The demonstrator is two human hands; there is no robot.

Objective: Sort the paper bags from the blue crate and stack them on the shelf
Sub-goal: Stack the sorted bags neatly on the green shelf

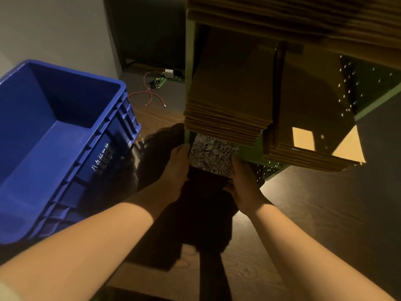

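Gripping patterned bag (213,156) flat, long axis toward shelf (189,61)

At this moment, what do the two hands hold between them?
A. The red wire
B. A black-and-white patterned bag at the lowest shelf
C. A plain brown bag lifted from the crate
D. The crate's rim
B: the left hand and right hand flank the patterned bag under the brown bag stacks.

Blue crate (54,131) with white lettering; tan-brown paper bags (230,92) stacked on a green shelf (373,101); one black-and-white bag (213,156) with a dense printed pattern; red wires (149,94) on dark wood-grain floor (325,203).
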